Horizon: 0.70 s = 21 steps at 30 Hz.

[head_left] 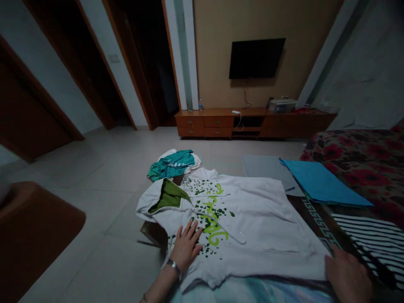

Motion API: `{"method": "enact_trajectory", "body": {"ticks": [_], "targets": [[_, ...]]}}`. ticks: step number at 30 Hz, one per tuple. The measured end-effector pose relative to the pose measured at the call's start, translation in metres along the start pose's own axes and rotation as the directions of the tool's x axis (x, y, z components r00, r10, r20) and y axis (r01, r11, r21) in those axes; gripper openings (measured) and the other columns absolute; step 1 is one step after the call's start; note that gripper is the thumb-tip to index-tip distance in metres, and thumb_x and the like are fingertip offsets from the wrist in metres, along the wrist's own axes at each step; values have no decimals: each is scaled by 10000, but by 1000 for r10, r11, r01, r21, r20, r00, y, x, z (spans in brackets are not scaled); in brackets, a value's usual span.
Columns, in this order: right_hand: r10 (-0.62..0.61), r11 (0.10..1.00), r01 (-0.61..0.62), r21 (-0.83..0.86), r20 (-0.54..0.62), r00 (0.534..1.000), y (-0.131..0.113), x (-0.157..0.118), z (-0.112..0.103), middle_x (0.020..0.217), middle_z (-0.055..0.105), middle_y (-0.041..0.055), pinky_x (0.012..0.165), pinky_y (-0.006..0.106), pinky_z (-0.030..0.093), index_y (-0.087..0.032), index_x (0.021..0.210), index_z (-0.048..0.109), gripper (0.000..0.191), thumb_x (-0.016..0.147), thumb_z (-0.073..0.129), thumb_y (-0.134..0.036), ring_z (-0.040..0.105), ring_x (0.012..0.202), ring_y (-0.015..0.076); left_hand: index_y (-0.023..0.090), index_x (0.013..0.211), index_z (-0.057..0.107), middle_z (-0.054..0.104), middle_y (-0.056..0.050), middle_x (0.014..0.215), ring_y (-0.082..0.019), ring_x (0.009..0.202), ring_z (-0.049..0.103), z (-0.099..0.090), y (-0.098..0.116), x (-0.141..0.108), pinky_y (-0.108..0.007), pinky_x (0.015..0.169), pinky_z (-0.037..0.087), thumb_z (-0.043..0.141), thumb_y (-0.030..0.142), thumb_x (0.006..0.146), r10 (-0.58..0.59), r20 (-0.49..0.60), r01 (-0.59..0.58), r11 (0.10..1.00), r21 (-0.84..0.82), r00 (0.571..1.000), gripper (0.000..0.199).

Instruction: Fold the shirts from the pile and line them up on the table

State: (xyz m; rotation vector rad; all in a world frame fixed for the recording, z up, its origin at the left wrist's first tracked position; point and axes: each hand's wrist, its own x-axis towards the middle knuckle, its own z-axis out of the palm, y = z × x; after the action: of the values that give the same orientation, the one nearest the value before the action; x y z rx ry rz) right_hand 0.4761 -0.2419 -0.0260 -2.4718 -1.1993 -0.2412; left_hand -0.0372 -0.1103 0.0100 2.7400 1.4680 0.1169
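- Head view: the white hoodie lies spread on the dark table, print up, with its hood toward the left and its hem toward the right; flattening the cloth looks like the step in hand.
- Best handling, I judge, is light pressure from the left hand near the neck while the right hand draws the hem corner outward, just enough to ease the creases without dragging the whole garment.
- Soft folds run across the body, and the near edge is bunched; strokes from the middle toward the edges should suit them better than pushing inward.
- Drawstring loops loosely over the front; laying it straight would keep it from making a ridge or snagging a finger.
- Hood cloth reaches past the left end of the table, so its weight could pull the neck askew; it calls for some support there.
- Left hand: palm down and open, fingers a little apart, resting on the chest beside the green lettering, gripping nothing.
- Right hand: at the near hem corner, touching it; its fingers are partly hidden and blurred, so I cannot tell whether they pinch the cloth or just press it.
- Near the right hand lies a striped cloth, with a blue cloth beyond.
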Motion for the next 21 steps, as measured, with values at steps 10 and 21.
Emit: {"method": "enact_trajectory", "body": {"ticks": [10, 21], "targets": [[-445, 880, 418, 225, 88, 891, -144, 0, 49, 1088, 650, 136, 936, 467, 480, -201, 1026, 675, 429, 828, 330, -363, 605, 1036, 303, 262, 1176, 617, 543, -77, 1344, -212, 1280, 448, -26, -18, -10, -361, 1065, 373, 411, 301, 923, -222, -160, 176, 949, -262, 962, 329], [-673, 682, 499, 535, 192, 714, -325, -12, 8, 1051, 665, 81, 934, 469, 494, -327, 994, 681, 326, 832, 398, -335, 603, 1042, 301, 151, 959, 631, 641, -116, 970, -237, 899, 587, -76, -178, 14, -326, 738, 401, 471, 155, 803, -787, -235, 730, 617, -292, 571, 223]]}}
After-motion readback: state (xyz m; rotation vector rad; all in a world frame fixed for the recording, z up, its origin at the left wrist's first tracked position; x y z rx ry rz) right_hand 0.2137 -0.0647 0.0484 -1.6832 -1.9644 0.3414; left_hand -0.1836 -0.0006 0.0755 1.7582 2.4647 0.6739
